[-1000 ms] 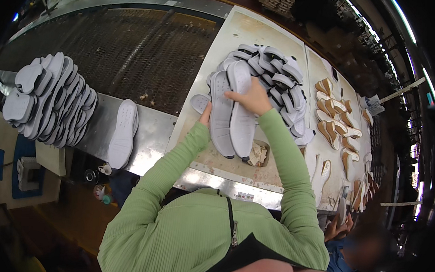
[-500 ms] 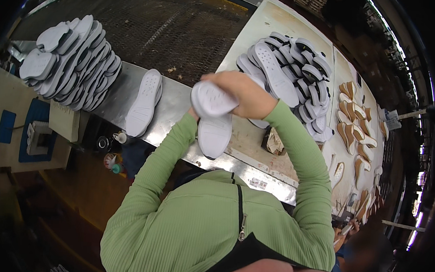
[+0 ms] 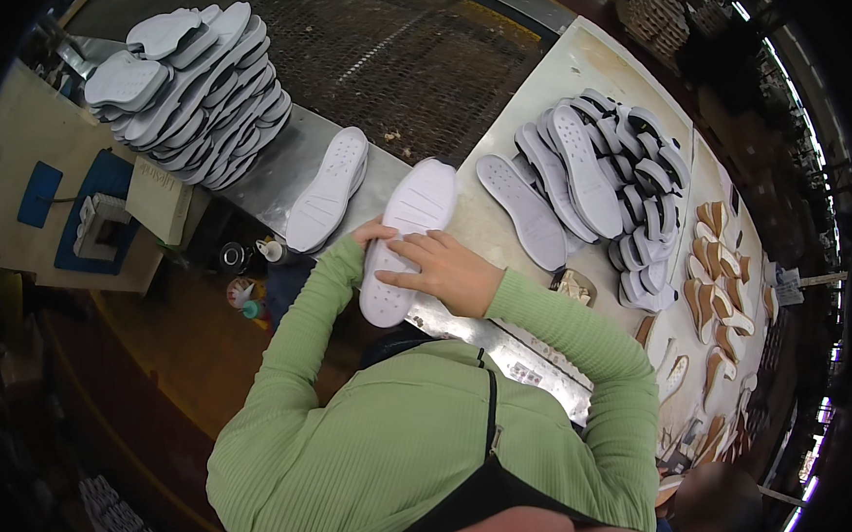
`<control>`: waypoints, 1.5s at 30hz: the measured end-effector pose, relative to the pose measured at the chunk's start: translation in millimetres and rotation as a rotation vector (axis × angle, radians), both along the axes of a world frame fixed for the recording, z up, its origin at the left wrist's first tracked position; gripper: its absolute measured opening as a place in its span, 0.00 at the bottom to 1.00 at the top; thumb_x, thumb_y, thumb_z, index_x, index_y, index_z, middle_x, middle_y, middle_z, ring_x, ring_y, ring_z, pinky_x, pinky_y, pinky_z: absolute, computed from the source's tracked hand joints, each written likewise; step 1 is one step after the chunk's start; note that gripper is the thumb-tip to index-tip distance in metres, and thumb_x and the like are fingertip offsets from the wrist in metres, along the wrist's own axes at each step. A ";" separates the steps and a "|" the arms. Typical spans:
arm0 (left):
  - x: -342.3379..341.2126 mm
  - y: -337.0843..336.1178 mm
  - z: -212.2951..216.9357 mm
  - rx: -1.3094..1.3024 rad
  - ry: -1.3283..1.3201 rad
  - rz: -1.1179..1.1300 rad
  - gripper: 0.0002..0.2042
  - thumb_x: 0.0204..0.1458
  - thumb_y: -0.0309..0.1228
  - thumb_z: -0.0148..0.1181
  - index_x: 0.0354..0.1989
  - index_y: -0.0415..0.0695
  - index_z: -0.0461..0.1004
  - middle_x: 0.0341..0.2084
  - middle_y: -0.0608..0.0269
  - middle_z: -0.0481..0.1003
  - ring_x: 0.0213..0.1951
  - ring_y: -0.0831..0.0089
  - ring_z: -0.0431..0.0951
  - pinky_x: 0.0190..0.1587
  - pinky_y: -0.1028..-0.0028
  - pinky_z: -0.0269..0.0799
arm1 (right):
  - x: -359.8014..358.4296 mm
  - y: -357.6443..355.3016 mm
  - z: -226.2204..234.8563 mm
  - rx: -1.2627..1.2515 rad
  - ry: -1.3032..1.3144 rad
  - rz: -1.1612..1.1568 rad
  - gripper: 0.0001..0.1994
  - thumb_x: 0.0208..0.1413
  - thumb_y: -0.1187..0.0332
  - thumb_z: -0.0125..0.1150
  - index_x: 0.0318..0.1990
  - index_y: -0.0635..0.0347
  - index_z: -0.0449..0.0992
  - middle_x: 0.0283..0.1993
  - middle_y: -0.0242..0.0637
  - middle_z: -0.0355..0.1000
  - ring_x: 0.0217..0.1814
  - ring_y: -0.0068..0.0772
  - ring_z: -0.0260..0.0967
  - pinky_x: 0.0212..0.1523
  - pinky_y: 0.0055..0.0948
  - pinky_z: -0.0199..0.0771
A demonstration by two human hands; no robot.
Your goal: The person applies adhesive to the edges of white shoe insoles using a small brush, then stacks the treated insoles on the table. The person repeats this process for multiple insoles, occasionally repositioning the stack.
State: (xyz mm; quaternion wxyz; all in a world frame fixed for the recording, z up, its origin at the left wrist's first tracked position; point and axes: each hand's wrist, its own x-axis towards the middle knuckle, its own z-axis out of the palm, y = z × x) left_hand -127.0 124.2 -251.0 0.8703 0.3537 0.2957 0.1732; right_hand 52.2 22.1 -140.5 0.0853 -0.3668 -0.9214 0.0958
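Observation:
A pale grey-white shoe sole [image 3: 420,199] lies in front of me over the metal edge of the bench, its flat face up and its dotted end toward me. My left hand [image 3: 373,234] grips its left edge, fingers closed there. Across its middle rests my right hand [image 3: 447,271], fingers spread and laid on the surface. Whether another sole lies beneath is hidden. To the left, two soles [image 3: 327,190] are stacked on the metal strip. A single greyer sole [image 3: 522,211] lies right of my hands, beside a pile of soles [image 3: 588,174] with dark parts showing.
A tall stack of soles [image 3: 197,96] stands at the left on the metal strip [image 3: 386,161]. Beyond runs a dark mesh belt [image 3: 361,57]. Brown and white soles [image 3: 718,284] line the right table. A small box [image 3: 575,287] sits near the edge; a person [image 3: 718,508] is at lower right.
The sole that was raised and tilted in my hands is now laid flat, lower and nearer me. My right hand has turned from gripping to lying spread on it. The view has shifted slightly.

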 end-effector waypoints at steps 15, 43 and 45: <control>-3.9 59.1 -74.8 0.442 0.560 -0.006 0.23 0.49 0.33 0.57 0.53 0.35 0.68 0.43 0.56 0.75 0.41 0.69 0.76 0.46 0.73 0.71 | 71.5 -29.6 2.1 -0.430 0.342 -0.384 0.27 0.43 0.74 0.64 0.55 0.62 0.68 0.50 0.48 0.69 0.53 0.48 0.66 0.54 0.38 0.66; 169.7 -42.1 14.8 0.946 0.185 -0.059 0.21 0.47 0.30 0.63 0.52 0.45 0.71 0.51 0.58 0.71 0.52 0.64 0.72 0.52 0.66 0.69 | 244.7 74.7 -44.4 -0.019 -0.231 -1.557 0.44 0.24 0.59 0.73 0.56 0.59 0.60 0.57 0.48 0.64 0.60 0.47 0.61 0.58 0.51 0.54; 182.8 -43.2 15.7 0.920 0.191 -0.092 0.22 0.48 0.30 0.63 0.53 0.45 0.70 0.51 0.59 0.71 0.51 0.64 0.72 0.52 0.66 0.69 | 246.6 76.3 -47.0 -0.006 -0.199 -1.540 0.42 0.25 0.58 0.72 0.54 0.59 0.61 0.55 0.49 0.65 0.58 0.48 0.62 0.58 0.50 0.53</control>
